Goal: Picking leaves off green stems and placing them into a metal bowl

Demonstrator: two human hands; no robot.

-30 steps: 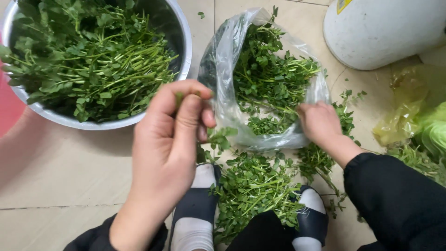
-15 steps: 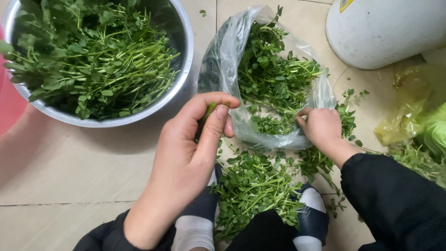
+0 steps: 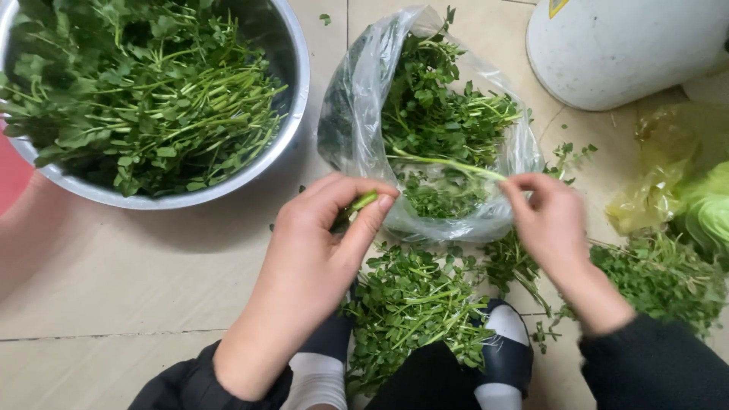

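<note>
- Upper left: steel bowl [image 3: 292, 114] heaped with picked greens
- Centre: left hand [image 3: 323, 250] pinches a short green stem [image 3: 363, 203] — best kept firm, near the break
- Right of centre: right hand [image 3: 550, 224] grips a long sprig [image 3: 448, 162] over the clear bag [image 3: 357, 114] — pull gently

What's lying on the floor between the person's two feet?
In the head view, a loose heap of green leafy stems lies on the tiled floor between the two feet, just below the clear plastic bag of greens.
</note>
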